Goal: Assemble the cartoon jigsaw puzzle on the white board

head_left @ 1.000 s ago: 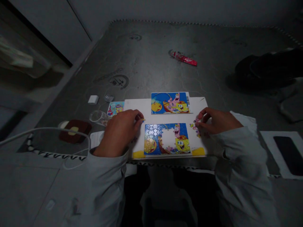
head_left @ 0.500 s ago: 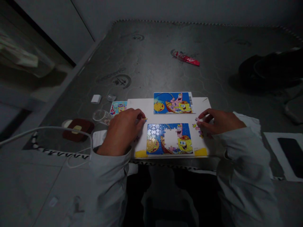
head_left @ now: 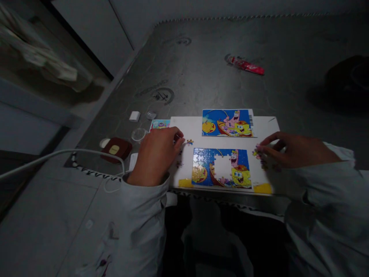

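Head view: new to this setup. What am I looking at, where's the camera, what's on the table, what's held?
No machine here: a person works with two bare hands, filmed by one head-worn camera looking forward and down. The left hand pinches a small jigsaw piece at its fingertips. The right hand rests its fingertips on a few loose pieces; whether it grips one is unclear. Both are at a white rectangular board on a grey table. The board carries a colourful cartoon jigsaw with a gap in its middle, and beyond it a printed picture card of the same scene. Farther off lies a red wrapper.
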Demonstrator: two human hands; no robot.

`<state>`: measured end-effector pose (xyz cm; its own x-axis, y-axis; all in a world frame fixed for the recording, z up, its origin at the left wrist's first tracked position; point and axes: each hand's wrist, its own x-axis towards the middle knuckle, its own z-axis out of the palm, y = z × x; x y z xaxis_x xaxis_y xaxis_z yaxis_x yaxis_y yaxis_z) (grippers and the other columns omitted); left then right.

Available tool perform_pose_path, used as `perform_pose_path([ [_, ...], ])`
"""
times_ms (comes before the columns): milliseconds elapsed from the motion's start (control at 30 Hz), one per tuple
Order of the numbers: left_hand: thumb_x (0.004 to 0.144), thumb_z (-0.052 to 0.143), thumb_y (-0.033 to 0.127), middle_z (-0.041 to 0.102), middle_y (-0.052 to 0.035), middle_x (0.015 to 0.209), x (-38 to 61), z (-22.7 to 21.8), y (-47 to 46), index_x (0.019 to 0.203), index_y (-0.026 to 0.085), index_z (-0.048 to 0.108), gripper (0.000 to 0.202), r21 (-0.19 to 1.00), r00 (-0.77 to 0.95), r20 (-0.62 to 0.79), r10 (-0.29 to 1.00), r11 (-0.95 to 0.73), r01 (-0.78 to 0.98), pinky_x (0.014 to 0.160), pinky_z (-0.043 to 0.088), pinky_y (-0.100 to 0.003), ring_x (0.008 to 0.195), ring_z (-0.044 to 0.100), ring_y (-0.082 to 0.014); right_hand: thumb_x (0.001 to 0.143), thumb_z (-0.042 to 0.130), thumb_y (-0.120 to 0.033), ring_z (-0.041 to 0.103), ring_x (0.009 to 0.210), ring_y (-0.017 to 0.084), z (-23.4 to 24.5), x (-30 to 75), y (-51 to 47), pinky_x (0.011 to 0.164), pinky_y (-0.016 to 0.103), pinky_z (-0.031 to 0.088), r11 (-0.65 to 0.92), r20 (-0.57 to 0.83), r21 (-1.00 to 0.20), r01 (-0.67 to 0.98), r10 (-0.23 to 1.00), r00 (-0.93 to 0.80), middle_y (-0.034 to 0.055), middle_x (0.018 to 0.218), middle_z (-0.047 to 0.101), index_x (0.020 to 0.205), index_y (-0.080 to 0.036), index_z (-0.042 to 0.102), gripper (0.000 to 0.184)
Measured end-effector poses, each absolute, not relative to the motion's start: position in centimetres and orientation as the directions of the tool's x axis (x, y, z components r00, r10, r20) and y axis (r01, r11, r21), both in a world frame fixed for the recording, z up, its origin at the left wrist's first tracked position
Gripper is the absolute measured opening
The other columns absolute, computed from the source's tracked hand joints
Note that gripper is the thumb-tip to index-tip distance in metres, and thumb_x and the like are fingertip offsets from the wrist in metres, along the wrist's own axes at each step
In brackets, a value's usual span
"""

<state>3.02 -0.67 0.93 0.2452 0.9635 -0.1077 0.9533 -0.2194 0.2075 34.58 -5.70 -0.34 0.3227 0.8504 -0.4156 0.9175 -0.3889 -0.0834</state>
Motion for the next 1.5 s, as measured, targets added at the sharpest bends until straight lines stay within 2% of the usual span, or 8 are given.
perform_pose_path([
  [300, 0.098, 0.064, 0.030, 0.080, -0.0131, 0.107, 1.2, 1.1, -0.8, 0.110, 0.024, 0.081, 0.022, 0.089, 0.067, -0.066, 0.996, -0.061, 0.994, 0.082, 0.055, -0.048, 0.098, 0.074, -0.0366, 0.097, 0.062, -0.043, 0.071, 0.081, 0.023, -0.1, 34.2, -5.3, 0.071, 0.037, 0.045, -0.384, -0.485, -0.006, 0.923, 0.809, 0.333, 0.0012, 0.095, 0.082, 0.114, -0.029, 0.073, 0.025],
  [533, 0.094, 0.070, 0.031, 0.080, -0.0093, 0.111, 1.2, 0.2, -0.6, 0.107, 0.024, 0.081, 0.018, 0.171, 0.108, -0.088, 0.990, -0.092, 0.981, 0.092, 0.054, -0.047, 0.107, 0.072, -0.0345, 0.097, 0.062, -0.040, 0.072, 0.082, 0.025, 0.1, 33.6, -5.2, 0.072, 0.038, 0.044, -0.385, -0.493, 0.009, 0.923, 0.801, 0.339, 0.0022, 0.095, 0.082, 0.111, -0.030, 0.074, 0.020],
  [700, 0.093, 0.073, 0.033, 0.080, -0.0069, 0.108, 1.4, -0.1, -0.4, 0.106, 0.024, 0.079, 0.016, 0.190, 0.117, -0.074, 0.990, -0.101, 0.977, 0.091, 0.054, -0.046, 0.103, 0.072, -0.0322, 0.096, 0.061, -0.041, 0.071, 0.077, 0.024, -0.2, 33.7, -5.4, 0.070, 0.038, 0.043, -0.362, -0.484, -0.014, 0.932, 0.818, 0.310, 0.0021, 0.091, 0.082, 0.110, -0.030, 0.073, 0.021],
  [867, 0.093, 0.075, 0.036, 0.078, -0.0079, 0.115, 2.2, -1.2, 0.2, 0.117, 0.022, 0.075, 0.028, 0.250, 0.126, 0.015, 0.992, -0.126, 0.960, 0.091, 0.055, -0.042, 0.105, 0.072, -0.0291, 0.096, 0.061, -0.041, 0.072, 0.076, 0.023, -0.4, 33.9, -5.4, 0.069, 0.037, 0.045, -0.352, -0.478, -0.027, 0.936, 0.827, 0.297, 0.0013, 0.087, 0.081, 0.108, -0.029, 0.072, 0.020],
  [1000, 0.093, 0.076, 0.036, 0.075, -0.0078, 0.117, 2.6, -2.0, 0.6, 0.115, 0.022, 0.075, 0.026, 0.274, 0.122, 0.050, 0.991, -0.131, 0.953, 0.092, 0.056, -0.041, 0.105, 0.071, -0.0289, 0.096, 0.060, -0.044, 0.072, 0.075, 0.022, -0.2, 34.0, -5.3, 0.066, 0.037, 0.044, -0.353, -0.494, -0.004, 0.936, 0.814, 0.305, 0.0019, 0.092, 0.081, 0.110, -0.030, 0.071, 0.022],
  [1133, 0.094, 0.074, 0.030, 0.072, -0.0074, 0.118, 2.6, -2.6, 0.8, 0.112, 0.023, 0.076, 0.019, 0.283, 0.132, 0.047, 0.990, -0.139, 0.949, 0.093, 0.056, -0.043, 0.106, 0.070, -0.0287, 0.094, 0.058, -0.049, 0.071, 0.071, 0.022, -0.8, 34.5, -5.4, 0.063, 0.036, 0.045, -0.312, -0.522, -0.068, 0.948, 0.820, 0.233, 0.0031, 0.090, 0.081, 0.112, -0.030, 0.070, 0.028],
  [1300, 0.094, 0.073, 0.021, 0.073, -0.0075, 0.119, 2.5, -2.8, 1.1, 0.111, 0.022, 0.072, 0.017, 0.349, 0.157, 0.051, 0.986, -0.165, 0.922, 0.096, 0.055, -0.043, 0.109, 0.070, -0.0272, 0.090, 0.057, -0.058, 0.070, 0.065, 0.024, -2.1, 35.6, -5.8, 0.057, 0.036, 0.045, -0.263, -0.460, -0.192, 0.945, 0.875, 0.150, 0.0059, 0.086, 0.080, 0.106, -0.028, 0.071, 0.036],
  [1500, 0.093, 0.070, 0.016, 0.080, -0.0021, 0.100, 2.6, -2.2, 0.8, 0.110, 0.024, 0.069, 0.020, 0.435, 0.184, 0.016, 0.983, -0.172, 0.884, 0.084, 0.055, -0.037, 0.089, 0.073, -0.0234, 0.090, 0.056, -0.060, 0.070, 0.063, 0.025, -2.5, 35.8, -6.1, 0.055, 0.036, 0.046, -0.207, -0.393, -0.253, 0.945, 0.915, 0.095, 0.0038, 0.078, 0.078, 0.099, -0.030, 0.071, 0.035],
])
